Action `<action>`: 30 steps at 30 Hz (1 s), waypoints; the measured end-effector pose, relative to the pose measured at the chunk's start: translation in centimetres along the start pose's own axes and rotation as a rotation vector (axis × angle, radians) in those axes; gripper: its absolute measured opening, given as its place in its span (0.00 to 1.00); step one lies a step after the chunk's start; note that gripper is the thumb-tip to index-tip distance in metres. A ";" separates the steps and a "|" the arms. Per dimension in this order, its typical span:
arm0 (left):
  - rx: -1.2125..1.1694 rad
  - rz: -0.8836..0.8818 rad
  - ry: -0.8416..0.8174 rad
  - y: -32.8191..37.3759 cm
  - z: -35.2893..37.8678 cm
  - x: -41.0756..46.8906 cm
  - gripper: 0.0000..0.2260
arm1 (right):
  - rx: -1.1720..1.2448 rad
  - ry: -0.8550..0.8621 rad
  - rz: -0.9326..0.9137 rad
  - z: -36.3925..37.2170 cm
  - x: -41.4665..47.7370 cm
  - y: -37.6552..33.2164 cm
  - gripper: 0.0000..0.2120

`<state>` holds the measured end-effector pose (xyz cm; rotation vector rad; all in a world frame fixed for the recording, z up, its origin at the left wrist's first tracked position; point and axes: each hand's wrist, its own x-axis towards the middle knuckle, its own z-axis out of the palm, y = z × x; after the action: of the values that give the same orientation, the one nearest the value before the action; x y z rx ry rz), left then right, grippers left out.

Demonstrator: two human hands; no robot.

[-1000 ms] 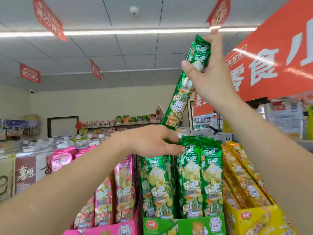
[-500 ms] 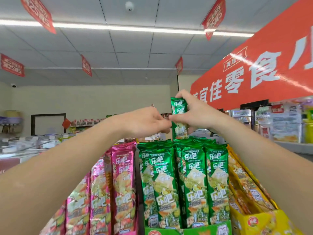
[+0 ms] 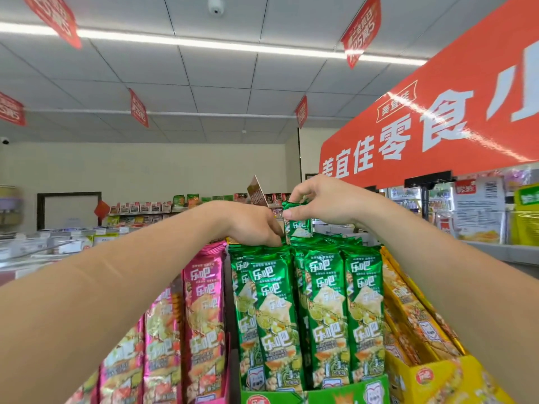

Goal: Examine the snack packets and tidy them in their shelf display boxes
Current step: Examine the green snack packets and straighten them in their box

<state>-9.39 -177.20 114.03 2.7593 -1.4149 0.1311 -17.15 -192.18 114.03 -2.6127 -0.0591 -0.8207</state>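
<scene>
A long green snack packet [image 3: 297, 225] stands upright behind the front row of green packets [image 3: 315, 310], only its top sticking out. My right hand [image 3: 318, 202] pinches that top edge between thumb and fingers. My left hand [image 3: 256, 228] reaches in from the left, its fingertips pressed down on the tops of the green packets just left of the held one. The green packets stand in a green display box [image 3: 350, 393].
Pink packets [image 3: 204, 325] fill the box on the left, and yellow packets [image 3: 408, 316] lie in a yellow box [image 3: 431, 377] on the right. A big orange sign [image 3: 437, 132] hangs at upper right. More shelves stand behind.
My right hand has brought the green packet down from overhead into the green box, so most of it is now hidden. My left hand stayed at the packet tops.
</scene>
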 end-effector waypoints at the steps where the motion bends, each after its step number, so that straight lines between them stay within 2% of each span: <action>1: 0.019 -0.009 -0.005 -0.2 0.0 0.0 0.18 | -0.034 -0.008 -0.006 0.0 0.1 -0.1 0.10; 3: 0.020 -0.033 -0.017 -0.5 0.0 -0.1 0.20 | -0.069 0.034 -0.016 0.0 0.3 0.1 0.06; 5: 0.010 -0.058 -0.032 -0.7 0.0 -0.2 0.23 | -0.028 0.110 -0.013 -0.1 0.3 0.6 0.05; 7: 0.000 -0.049 -0.028 -0.8 0.1 -0.2 0.24 | 0.014 0.115 -0.006 -0.2 0.1 0.7 0.05; 11: -0.041 0.003 -0.006 -0.8 0.1 -0.4 0.12 | -0.036 -0.115 0.051 1.0 -0.4 0.5 0.04; 14: -0.078 0.047 -0.006 -0.7 0.2 -0.5 0.13 | -0.083 -0.201 0.129 1.2 -0.8 0.4 0.09; 17: -0.093 0.058 -0.030 -0.4 0.4 -0.5 0.17 | -0.138 -0.278 0.198 0.6 -1.6 -0.6 0.19; 19: -0.099 0.040 -0.028 -0.4 0.5 -0.3 0.18 | -0.128 -0.344 0.260 0.3 -2.0 -1.0 0.29; 22: -0.111 0.012 -0.004 -0.6 0.4 -0.3 0.18 | -0.093 -0.424 0.235 -0.3 -2.5 -1.4 0.46; 24: -0.142 0.016 -0.001 -0.8 0.2 -0.4 0.21 | -0.128 -0.457 0.207 -0.9 -3.0 -2.1 0.51; 26: -0.210 0.028 -0.030 -0.8 0.0 -0.8 0.25 | -0.234 -0.530 0.169 -1.4 -3.6 -2.9 0.50; 27: -0.211 0.038 -0.045 -0.7 -0.1 -1.0 0.23 | -0.308 -0.573 0.150 -1.5 -3.9 -3.3 0.49; 30: -0.171 0.109 0.003 -0.6 0.1 -1.4 0.09 | -0.402 -0.605 0.156 -1.4 -4.4 -3.5 0.36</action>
<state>-9.67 -175.75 113.79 2.5460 -1.4995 0.0166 -22.07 -189.11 113.88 -3.0998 0.1550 0.0419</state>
